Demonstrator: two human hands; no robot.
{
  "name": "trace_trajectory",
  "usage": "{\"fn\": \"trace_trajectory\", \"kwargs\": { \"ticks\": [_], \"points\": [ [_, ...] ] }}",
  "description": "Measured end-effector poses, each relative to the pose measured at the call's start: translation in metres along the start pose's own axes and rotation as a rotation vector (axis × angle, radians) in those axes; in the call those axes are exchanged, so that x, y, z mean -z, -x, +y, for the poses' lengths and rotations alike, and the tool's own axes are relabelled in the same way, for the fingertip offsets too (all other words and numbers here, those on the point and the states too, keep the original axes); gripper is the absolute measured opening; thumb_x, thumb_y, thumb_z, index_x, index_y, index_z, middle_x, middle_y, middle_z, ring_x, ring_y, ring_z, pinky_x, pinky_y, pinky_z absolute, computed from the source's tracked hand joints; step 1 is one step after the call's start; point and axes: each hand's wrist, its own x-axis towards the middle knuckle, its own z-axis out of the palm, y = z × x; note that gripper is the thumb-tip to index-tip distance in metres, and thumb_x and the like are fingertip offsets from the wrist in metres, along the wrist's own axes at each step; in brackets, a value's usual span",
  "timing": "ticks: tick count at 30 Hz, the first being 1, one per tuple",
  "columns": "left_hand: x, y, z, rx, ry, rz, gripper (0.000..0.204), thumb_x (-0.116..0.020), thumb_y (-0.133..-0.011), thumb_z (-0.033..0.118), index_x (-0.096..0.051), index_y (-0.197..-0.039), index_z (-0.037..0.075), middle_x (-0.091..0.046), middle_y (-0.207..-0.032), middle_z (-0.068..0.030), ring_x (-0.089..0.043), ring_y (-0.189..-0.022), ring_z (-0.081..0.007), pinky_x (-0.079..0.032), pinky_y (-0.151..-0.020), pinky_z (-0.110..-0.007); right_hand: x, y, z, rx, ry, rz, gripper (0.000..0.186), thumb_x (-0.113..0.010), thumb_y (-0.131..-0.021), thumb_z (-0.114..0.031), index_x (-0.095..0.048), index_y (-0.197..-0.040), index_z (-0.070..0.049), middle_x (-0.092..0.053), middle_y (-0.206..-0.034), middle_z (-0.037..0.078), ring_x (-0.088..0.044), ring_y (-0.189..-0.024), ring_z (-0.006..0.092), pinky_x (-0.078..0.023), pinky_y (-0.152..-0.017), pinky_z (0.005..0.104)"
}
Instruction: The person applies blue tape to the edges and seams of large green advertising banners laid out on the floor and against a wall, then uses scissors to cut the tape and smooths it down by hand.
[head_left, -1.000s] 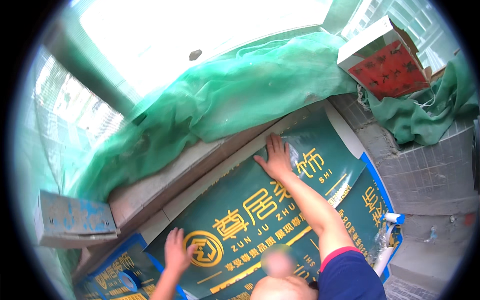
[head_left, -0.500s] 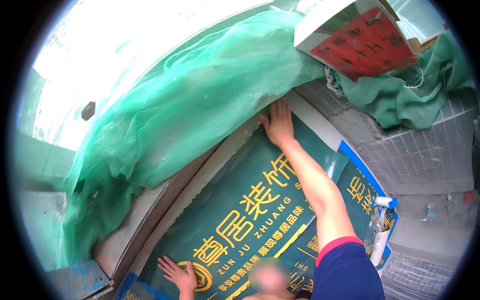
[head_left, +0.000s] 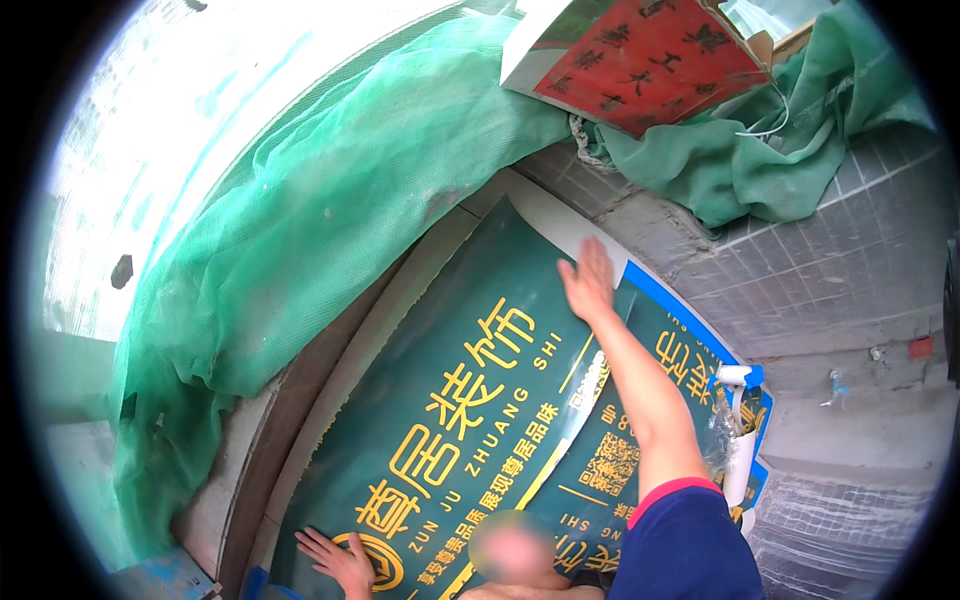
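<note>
A dark green plastic sheet (head_left: 480,300) with yellow lettering is spread over the floor, overlapping a second printed green sheet (head_left: 655,390) on its right. Spread flat near the sheet's lower left end is my left hand (head_left: 338,563), fingers apart. My right arm reaches far forward, and my right hand (head_left: 590,278) lies at the sheet's far right edge, fingers stretched out and holding nothing. Beyond the fingertips a strip of pale floor (head_left: 552,215) shows along the sheet's edge.
Green netting (head_left: 300,230) drapes along the left over a ledge. A box with a red paper (head_left: 650,60) stands at the far right, above more bunched netting (head_left: 740,170). White rolls (head_left: 740,465) and clear plastic lie near blue tape (head_left: 690,320) on the right. Grey tiled wall (head_left: 800,270) rises behind.
My right hand has slid from the far corner toward the right, along the sheet's edge. My left hand stays spread on the sheet. The whole view has shifted.
</note>
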Motion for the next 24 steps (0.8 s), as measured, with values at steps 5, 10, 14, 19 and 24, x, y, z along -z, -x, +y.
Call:
{"fn": "trace_trajectory", "kwargs": {
  "ticks": [5,10,14,19,24],
  "points": [
    [0.0,0.004,0.011,-0.03,0.034,-0.002,0.098,-0.041,-0.099,0.066,0.0,-0.162,0.004,0.007,-0.169,-0.0204,0.007,-0.154,-0.0457,-0.012,-0.112,-0.075,0.053,0.048,0.091,-0.101,0.207,-0.033,0.082,-0.043,-0.103,-0.052,-0.018,-0.159,0.002,-0.015,-0.167,0.022,-0.012,-0.156,0.0343,-0.009,-0.126,0.0488],
    [-0.007,0.005,-0.002,-0.04,0.129,0.059,0.101,-0.056,-0.094,0.057,-0.004,-0.162,0.004,0.005,-0.17,-0.0191,0.007,-0.155,-0.0435,-0.011,-0.114,-0.073,0.075,0.097,0.006,0.291,0.212,0.104,0.073,-0.055,-0.1,-0.044,-0.033,-0.155,0.0,-0.022,-0.165,0.022,-0.019,-0.153,0.0402,-0.012,-0.123,0.0567],
    [0.012,0.009,0.006,-0.041,0.156,0.087,0.104,-0.064,-0.089,0.055,-0.01,-0.162,0.004,0.001,-0.17,-0.0178,0.004,-0.156,-0.0422,-0.011,-0.116,-0.07,0.056,0.155,-0.051,0.409,0.154,-0.265,0.077,-0.055,-0.099,-0.047,-0.03,-0.158,-0.005,-0.018,-0.167,0.021,-0.013,-0.155,0.0394,-0.005,-0.123,0.06],
    [0.011,0.001,-0.007,-0.091,0.254,0.156,0.105,-0.068,-0.083,0.061,-0.022,-0.159,0.005,-0.011,-0.167,-0.0208,-0.005,-0.154,-0.044,-0.014,-0.116,-0.07,0.012,0.13,-0.141,0.626,0.061,-0.231,0.073,-0.053,-0.1,-0.041,-0.032,-0.153,0.004,-0.024,-0.163,0.024,-0.02,-0.152,0.0399,-0.014,-0.121,0.0604],
    [0.005,0.003,-0.013,-0.072,0.28,0.174,0.105,-0.07,-0.081,0.064,-0.027,-0.157,0.005,-0.015,-0.165,-0.0223,-0.008,-0.153,-0.0458,-0.015,-0.114,-0.072,-0.023,0.169,-0.271,0.982,-0.022,-0.288,0.074,-0.056,-0.098,-0.04,-0.033,-0.152,0.005,-0.027,-0.162,0.023,-0.022,-0.152,0.0391,-0.018,-0.122,0.0559]
  ]
}}
